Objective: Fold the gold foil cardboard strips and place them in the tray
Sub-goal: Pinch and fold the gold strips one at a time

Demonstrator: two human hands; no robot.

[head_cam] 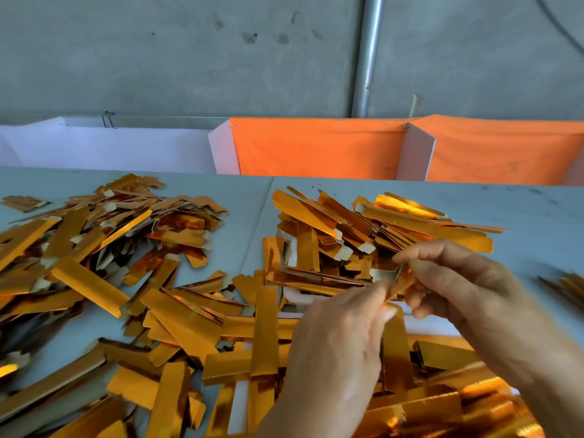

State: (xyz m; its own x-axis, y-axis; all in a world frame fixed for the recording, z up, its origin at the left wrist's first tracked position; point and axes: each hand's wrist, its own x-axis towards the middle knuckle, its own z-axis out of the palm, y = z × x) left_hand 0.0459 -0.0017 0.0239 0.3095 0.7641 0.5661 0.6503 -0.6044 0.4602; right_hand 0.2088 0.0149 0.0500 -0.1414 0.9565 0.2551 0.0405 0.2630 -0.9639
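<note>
Covering pale table, gold strips; concrete wall.

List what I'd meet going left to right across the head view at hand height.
Left pile of gold strips → left hand → strip being folded → right hand → few strips at the right edge.

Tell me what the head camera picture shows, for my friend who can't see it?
Two hands, the left hand and the right hand, pinch one gold foil cardboard strip between them above a grey table. Heaps of gold strips cover the table, with orange cloth hanging behind.
</note>
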